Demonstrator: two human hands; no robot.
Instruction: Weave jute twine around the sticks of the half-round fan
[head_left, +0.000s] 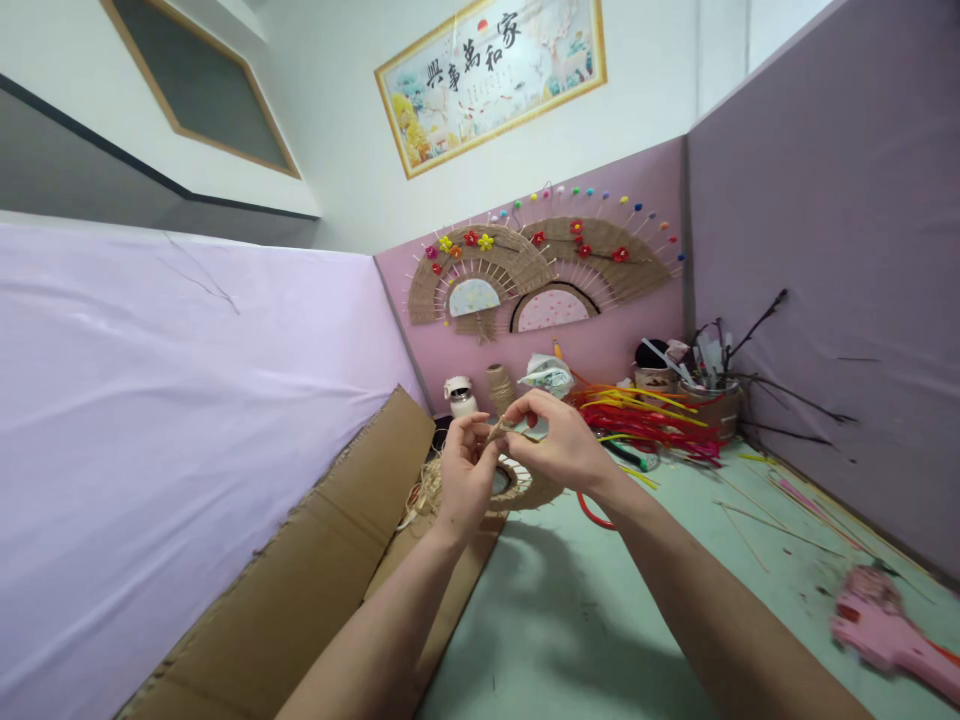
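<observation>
You're on a fine finger job with the twine (497, 431): looks like twisting or tying, can't tell which, as your fingers hide most of it. Landmark is the woven fan (541, 490); the twine is up above it, off the counter (581, 630). Left hand (465, 468) grip closed, fingertips pinching the twine; right hand (559, 440) grip also closed on it, just beside. Fan's partly hidden under your hands. Tangle of fibre (427, 487) sits just left of the fan, spool (498, 390) behind it, pipe cleaners (651, 415) right of it and farther back, glue gun (877, 620) well off to its right. My read: next move calls for a firm pinch on both sides and even tension, so it doesn't slip or fray. Watch for loose ends snagging on the fan.
</observation>
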